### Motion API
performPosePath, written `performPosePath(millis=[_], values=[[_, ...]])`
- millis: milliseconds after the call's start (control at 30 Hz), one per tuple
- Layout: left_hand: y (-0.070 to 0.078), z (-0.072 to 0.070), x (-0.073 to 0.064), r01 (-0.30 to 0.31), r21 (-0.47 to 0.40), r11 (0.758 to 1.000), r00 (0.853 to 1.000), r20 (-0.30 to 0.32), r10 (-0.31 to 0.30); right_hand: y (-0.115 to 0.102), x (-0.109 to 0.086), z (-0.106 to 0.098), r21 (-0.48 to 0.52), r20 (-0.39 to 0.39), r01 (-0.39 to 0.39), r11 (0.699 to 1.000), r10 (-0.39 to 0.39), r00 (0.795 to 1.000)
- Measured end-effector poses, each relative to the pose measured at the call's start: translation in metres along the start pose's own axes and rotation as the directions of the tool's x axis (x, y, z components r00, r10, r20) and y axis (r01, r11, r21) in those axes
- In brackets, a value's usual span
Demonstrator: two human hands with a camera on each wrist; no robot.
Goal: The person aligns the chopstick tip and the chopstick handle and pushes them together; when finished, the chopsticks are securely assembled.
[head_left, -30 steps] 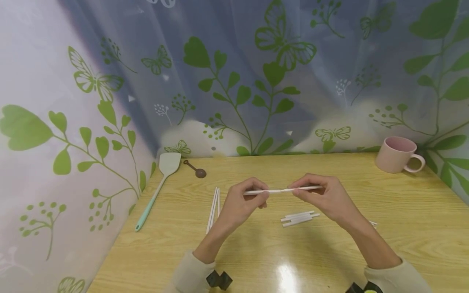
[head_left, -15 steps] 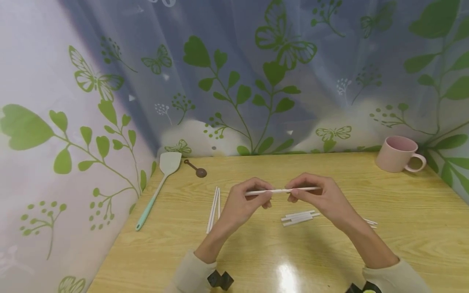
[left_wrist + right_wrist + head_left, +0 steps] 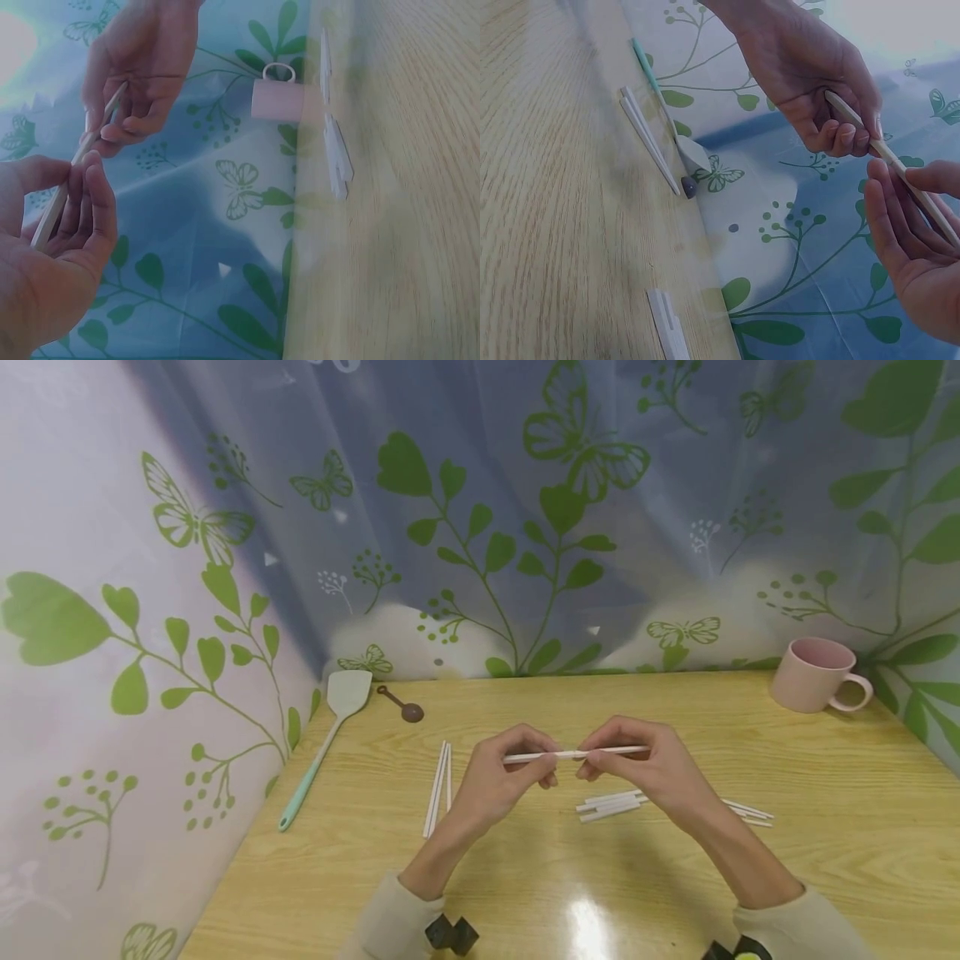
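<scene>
A white left piece was pinched between the thumb and curled fingers of the left hand, and a white right piece was gripped likewise by the right hand. The 2 slender pieces were held above the table, roughly level and in line, with their inner ends brought together at a seam between the 2 sets of fingertips; whether the ends were locked or merely touching could not be told. The fingers of each hand were closed narrowly on its piece, and the outer ends were pointed back toward the palms.

On the table, a group of short white rods was laid side by side, partly covered by the right hand in the head view. Thinner white rods were seen past the right forearm. Beside the left forearm, long white sticks were laid close together. Farther left, a spatula with a mint handle was placed along the table's side, and a brown spoon was set near its blade. A pink mug was stood upright near the far right corner. The table was bordered by cloth printed with green leaves and butterflies.
</scene>
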State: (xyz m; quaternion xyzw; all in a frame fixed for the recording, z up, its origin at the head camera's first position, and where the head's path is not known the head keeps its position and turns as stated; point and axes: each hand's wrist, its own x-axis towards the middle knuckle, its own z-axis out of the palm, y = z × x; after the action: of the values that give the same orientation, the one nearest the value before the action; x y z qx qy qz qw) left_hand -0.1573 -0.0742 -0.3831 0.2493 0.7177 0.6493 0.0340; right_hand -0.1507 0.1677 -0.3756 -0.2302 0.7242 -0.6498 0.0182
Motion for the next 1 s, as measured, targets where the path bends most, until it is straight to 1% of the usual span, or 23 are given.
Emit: performPosePath(millis=[200,333,500,600,667,800,900,1000], values=[[0.000,0.001,0.000,-0.006,0.012,1.000,1.000,-0.006,0.006,0.001,0.002,0.003,-0.006,-0.004,0.010,1.000,-0.010,1.000],[0.000,0.001,0.000,-0.008,0.024,1.000,1.000,-0.003,0.008,0.001,0.002,0.001,-0.025,0.014,0.020,0.999,-0.020,1.000],[-0.002,0.000,-0.002,-0.003,0.031,1.000,0.999,0.036,0.002,0.002,0.000,-0.006,-0.061,0.066,0.026,0.998,-0.022,0.998],[-0.005,-0.003,-0.005,0.007,0.048,0.999,0.998,0.059,-0.010,0.003,0.000,-0.010,-0.073,0.096,0.038,0.997,-0.031,0.995],[-0.007,-0.005,-0.008,0.014,0.064,0.998,0.997,0.072,-0.019,0.004,0.000,-0.012,-0.074,0.101,0.041,0.996,-0.033,0.994],[-0.011,-0.013,-0.015,0.048,0.055,0.997,0.995,0.080,-0.053,0.008,0.001,-0.012,-0.077,0.070,0.008,0.997,-0.003,0.998],[-0.015,-0.021,-0.021,0.083,0.026,0.996,0.994,0.070,-0.085,0.011,0.003,-0.012,-0.092,0.036,-0.024,0.995,0.028,0.999],[-0.018,-0.029,-0.027,0.107,0.006,0.994,0.992,0.060,-0.107,0.014,0.004,-0.013,-0.071,0.014,-0.046,0.996,0.047,0.999]])
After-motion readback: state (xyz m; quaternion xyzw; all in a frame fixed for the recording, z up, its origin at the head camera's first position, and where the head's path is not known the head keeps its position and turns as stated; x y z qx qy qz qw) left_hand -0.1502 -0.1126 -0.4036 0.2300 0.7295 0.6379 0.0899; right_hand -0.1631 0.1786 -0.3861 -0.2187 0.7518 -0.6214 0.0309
